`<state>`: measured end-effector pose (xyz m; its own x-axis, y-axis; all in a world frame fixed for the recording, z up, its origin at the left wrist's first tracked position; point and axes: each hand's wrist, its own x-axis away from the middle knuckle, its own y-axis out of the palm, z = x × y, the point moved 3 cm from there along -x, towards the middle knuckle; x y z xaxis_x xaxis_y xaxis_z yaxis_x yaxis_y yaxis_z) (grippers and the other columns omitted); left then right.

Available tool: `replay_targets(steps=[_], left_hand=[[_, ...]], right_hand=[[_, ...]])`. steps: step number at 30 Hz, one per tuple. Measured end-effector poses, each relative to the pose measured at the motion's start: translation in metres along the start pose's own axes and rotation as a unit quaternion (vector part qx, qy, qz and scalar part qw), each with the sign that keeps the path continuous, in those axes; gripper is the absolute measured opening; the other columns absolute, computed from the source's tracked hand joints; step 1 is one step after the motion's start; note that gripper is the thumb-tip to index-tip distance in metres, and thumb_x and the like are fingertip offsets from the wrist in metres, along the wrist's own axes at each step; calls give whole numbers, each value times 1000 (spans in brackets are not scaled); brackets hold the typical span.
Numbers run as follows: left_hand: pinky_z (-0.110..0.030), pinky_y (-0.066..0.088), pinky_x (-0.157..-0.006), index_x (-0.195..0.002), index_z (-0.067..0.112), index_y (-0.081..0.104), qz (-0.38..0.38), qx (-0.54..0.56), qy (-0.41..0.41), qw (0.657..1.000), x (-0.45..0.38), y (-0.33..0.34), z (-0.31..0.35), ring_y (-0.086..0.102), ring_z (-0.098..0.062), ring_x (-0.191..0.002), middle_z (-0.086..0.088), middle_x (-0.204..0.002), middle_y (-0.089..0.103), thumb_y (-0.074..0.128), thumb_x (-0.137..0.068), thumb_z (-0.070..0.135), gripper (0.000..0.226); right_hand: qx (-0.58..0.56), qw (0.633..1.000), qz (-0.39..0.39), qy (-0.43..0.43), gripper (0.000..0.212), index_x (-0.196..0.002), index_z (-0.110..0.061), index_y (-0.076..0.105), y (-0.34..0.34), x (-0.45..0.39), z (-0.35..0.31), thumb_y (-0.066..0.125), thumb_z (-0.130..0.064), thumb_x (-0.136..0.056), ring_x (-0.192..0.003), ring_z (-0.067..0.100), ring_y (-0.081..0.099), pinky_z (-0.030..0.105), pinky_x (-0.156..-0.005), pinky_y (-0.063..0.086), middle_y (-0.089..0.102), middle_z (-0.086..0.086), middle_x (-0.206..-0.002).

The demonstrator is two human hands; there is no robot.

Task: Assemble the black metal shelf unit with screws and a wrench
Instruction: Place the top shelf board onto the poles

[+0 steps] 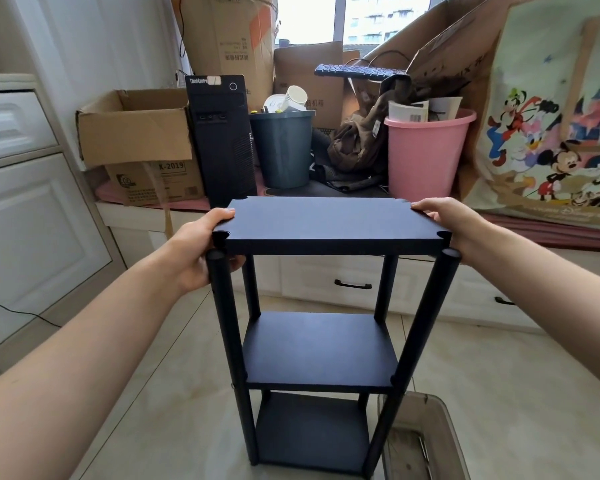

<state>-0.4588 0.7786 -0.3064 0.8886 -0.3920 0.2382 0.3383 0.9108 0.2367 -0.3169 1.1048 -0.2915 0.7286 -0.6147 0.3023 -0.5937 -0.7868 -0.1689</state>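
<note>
Both hands hold the top panel over the shelf frame, centre of the frame.
The left hand [201, 251] and right hand [454, 225] reach forward with arms outstretched, fingers clamped on the short ends of the top panel [329, 220], thumbs on top; it sits just above the posts of the black shelf unit [321, 348] on the floor.

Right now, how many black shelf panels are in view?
3: the top panel gripped at its ends by both hands, the middle panel below, and the bottom panel near the floor.
</note>
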Motion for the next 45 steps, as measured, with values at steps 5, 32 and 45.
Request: replay_targets(steps=[5,32,45], left_hand=[[-25,56,-47,-98,12,60,-2,-5,-8,1000,2,2,-1,68,-14,-53,-5,-74,70,65,-96,29,18],[-21,53,-45,-100,11,60,1,-29,-17,999,2,1,-7,63,-15,-60,-5,-82,64,67,-93,31,22],[-25,59,-52,-119,17,66,-28,-76,-42,996,-9,-3,2,73,-15,-64,-5,-91,73,65,-92,41,36]], right_hand=[[29,999,16,2,23,-102,-15,55,4,3,-7,53,-36,-93,-65,14,52,29,-63,36,53,-1,-82],[65,996,53,-22,21,-109,-16,60,0,1,-5,57,-30,-93,-53,9,56,18,-41,40,56,-3,-80],[64,997,31,-25,16,-106,-14,57,2,5,-9,54,-25,-96,-62,13,53,26,-52,38,53,0,-83]])
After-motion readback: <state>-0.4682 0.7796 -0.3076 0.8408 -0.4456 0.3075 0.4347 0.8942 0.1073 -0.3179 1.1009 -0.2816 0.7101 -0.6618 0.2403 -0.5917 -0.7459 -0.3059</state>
